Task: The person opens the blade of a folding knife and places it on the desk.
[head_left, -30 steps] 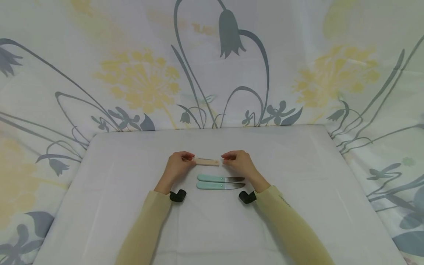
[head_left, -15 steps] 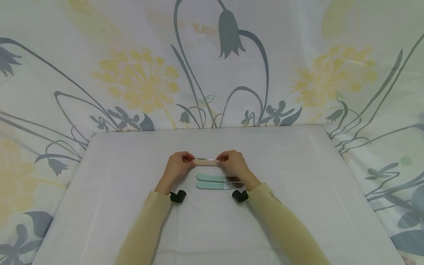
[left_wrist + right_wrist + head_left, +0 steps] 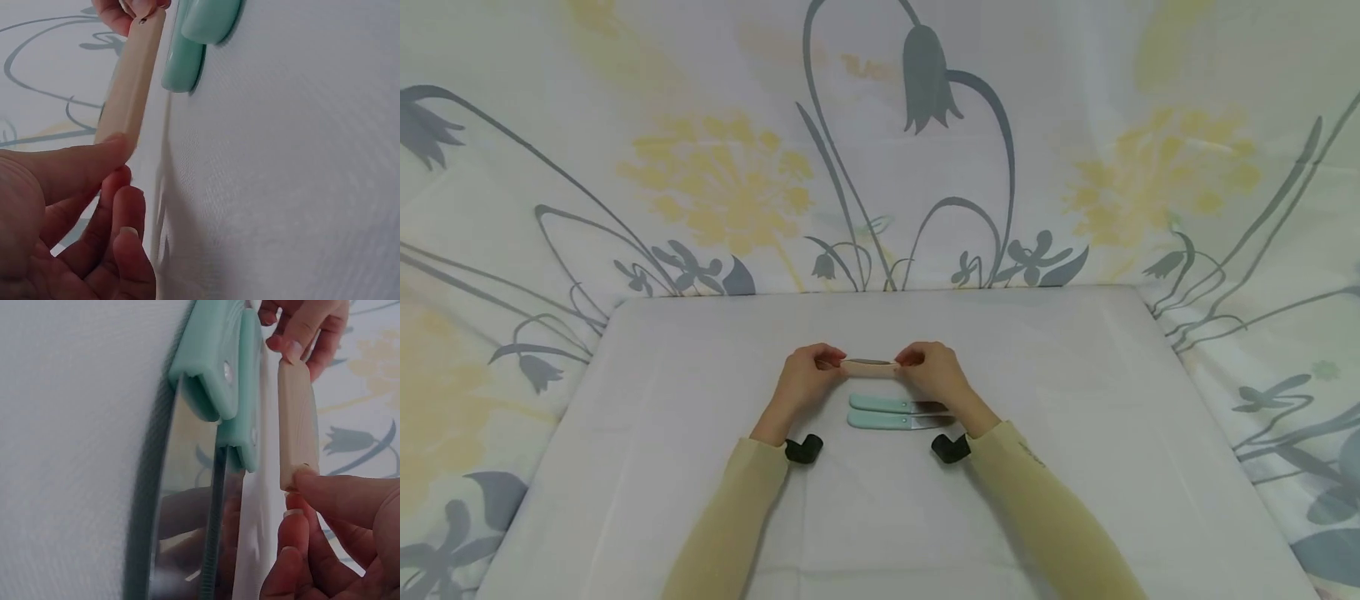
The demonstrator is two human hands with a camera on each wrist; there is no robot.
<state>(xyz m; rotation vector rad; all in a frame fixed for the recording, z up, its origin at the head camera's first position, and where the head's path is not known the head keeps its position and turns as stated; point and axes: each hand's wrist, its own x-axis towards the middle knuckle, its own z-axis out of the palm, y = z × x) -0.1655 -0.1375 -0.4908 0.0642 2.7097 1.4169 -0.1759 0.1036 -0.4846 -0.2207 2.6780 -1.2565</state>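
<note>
Between my two hands is a folding knife (image 3: 868,370) with a beige handle, folded, a strip of metal blade showing along its far edge. My left hand (image 3: 805,375) pinches its left end between thumb and fingers. At the other end, by the rivet, my right hand (image 3: 934,372) pinches it too; the right wrist view shows the thumb (image 3: 331,487) on the handle's face. Just nearer to me lie two mint-green-handled knives, a far one (image 3: 877,403) and a near one (image 3: 880,420), side by side with blades pointing right. My right wrist partly covers their tips.
A white cloth-covered table (image 3: 700,517) lies under everything. Behind it and at both sides hangs a flower-printed curtain (image 3: 865,167). Black wrist cameras (image 3: 805,449) sit at both cuffs, close to the knives on the table.
My right hand has come left from just off the folding knife and now pinches its right end. The left hand keeps its pinch, and the two green-handled knives stay put.
</note>
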